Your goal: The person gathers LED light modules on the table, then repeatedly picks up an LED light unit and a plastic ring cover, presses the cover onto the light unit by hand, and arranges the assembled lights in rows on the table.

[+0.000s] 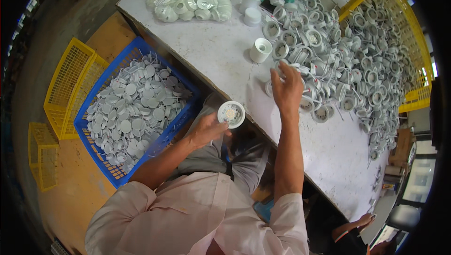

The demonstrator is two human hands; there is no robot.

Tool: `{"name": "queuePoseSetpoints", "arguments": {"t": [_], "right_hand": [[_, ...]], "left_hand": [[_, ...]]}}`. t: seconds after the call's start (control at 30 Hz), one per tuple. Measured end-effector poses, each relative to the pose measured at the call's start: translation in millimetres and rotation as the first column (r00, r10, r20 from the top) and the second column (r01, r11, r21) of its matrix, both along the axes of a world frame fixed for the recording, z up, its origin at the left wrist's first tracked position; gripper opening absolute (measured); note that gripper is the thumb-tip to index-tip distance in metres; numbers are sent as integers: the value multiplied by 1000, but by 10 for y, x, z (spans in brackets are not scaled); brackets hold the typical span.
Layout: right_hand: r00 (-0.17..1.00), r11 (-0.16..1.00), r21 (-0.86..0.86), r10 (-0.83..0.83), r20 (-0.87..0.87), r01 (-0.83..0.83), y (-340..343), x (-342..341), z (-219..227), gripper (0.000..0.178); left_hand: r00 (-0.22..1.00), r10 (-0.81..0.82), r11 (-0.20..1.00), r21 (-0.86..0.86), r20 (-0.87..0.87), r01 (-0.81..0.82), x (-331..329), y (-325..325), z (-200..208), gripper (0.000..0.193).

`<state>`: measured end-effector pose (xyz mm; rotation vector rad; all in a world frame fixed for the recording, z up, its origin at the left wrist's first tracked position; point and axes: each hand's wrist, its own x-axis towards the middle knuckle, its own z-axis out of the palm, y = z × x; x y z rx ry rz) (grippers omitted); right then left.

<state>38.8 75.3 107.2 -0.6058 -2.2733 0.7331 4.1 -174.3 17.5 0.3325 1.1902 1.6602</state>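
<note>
Left hand (pixel 205 130) grips a round white lamp housing (pixel 231 114); right hand (pixel 286 87), fingers apparently spread, reaches into the heap of housings (pixel 338 62); tangled wires could drag neighbours off the table (pixel 221 53).

A round white lamp housing (pixel 231 114), its open face up and showing a pale yellowish disc inside, sits tilted at the table's near edge, while to the right a heap of like white housings (pixel 338 62) (wires trailing) spreads far across the tabletop.

A crate (pixel 185 114) of discs (pixel 131 109) sits left of the table (pixel 221 53), whose right side bears heaped housings (pixel 347 57).
</note>
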Motion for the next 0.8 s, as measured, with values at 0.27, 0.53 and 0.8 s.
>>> {"name": "queuePoseSetpoints", "arguments": {"t": [0.27,0.53,0.8], "right_hand": [[965,923,378,-35,261,-68,507,-767,-200,56],[957,950,301,-6,290,-85,522,-865,-236,52],[935,966,235,17,354,-106,492,-856,-139,55]], "left_hand": [[1000,-12,1000,-10,-16,12,-54,-51,-28,26],[999,47,999,6,3,-47,-111,-66,-76,26],[995,82,997,12,51,-83,-56,-49,-11,28]]}}
